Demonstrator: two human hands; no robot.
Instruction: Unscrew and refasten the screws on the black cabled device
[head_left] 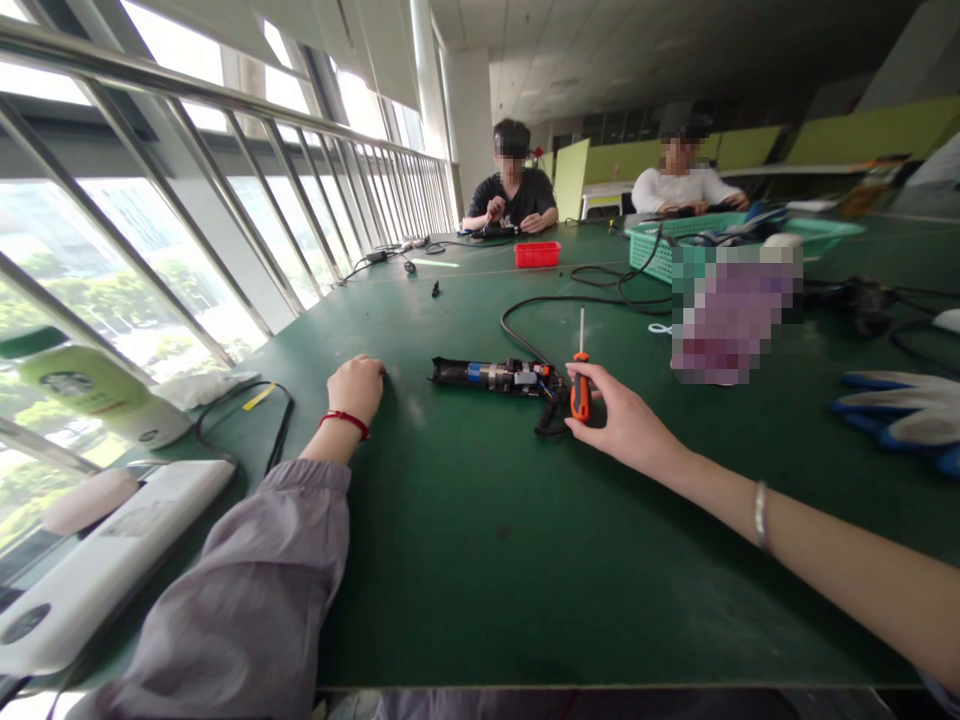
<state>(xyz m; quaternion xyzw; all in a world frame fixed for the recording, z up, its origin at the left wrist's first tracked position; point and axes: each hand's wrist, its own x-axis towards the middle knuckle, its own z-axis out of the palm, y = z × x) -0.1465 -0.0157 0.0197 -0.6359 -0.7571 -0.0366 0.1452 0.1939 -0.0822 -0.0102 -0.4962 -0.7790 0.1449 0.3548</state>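
My right hand [619, 412] holds a screwdriver [580, 390] by its orange and black handle, between thumb and fingers. The blade points up and away from me. Just left of it lies an opened corded device [495, 376], with a black tubular end, a blue band, metal parts and thin wires exposed. Its dark cable [517, 318] leads off toward the back right. My left hand [355, 388] rests closed on the table, left of the device and apart from it. A small dark spot shows at its fingertips; what it holds, if anything, is hidden.
The green table [450, 560] carries a red tray [538, 254], a teal basket [652, 252] of items and work gloves [904, 415]. At left are a bottle [90, 385], a white power bank-like box [112, 570] and a metal railing [225, 105]. Two people sit across the table.
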